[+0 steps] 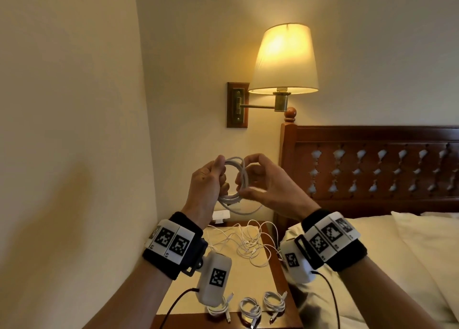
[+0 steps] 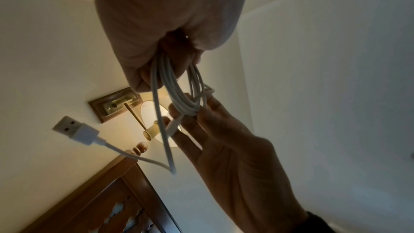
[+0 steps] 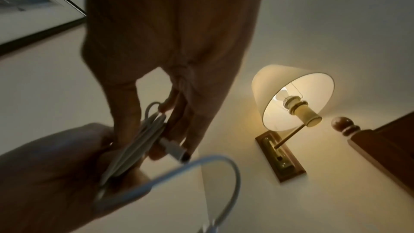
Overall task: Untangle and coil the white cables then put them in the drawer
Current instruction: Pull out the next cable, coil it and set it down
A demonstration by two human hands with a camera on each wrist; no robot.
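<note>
White cable coil (image 1: 234, 179) is held upright in the air between both hands, above the far end of the desk (image 1: 221, 296). The left hand (image 1: 207, 182) grips the left side of the coil, with fingers and thumb curled round the bundled loops. The right hand (image 1: 263, 182) pinches the right side of the coil between thumb and fingers; in the left wrist view its fingertips (image 2: 190, 111) close on the loops just beside a small connector (image 2: 173, 124). A free tail of the same cable hangs below the hands and ends in a USB plug (image 2: 75, 129), which touches nothing. Below and beyond the hands, a tangle of loose white cables (image 1: 250, 241) lies on the pale desk top. Nearer than the wrists, three coiled cables (image 1: 249, 307) lie in a row at the near edge of the desk, each apart from the next. The leftmost one is partly hidden by the left wrist camera. Beyond the hands, a lit wall lamp (image 1: 284, 60) is mounted on the wall. To the right of the right hand stand a wooden headboard (image 1: 372, 164) and a bed (image 1: 402, 266).
</note>
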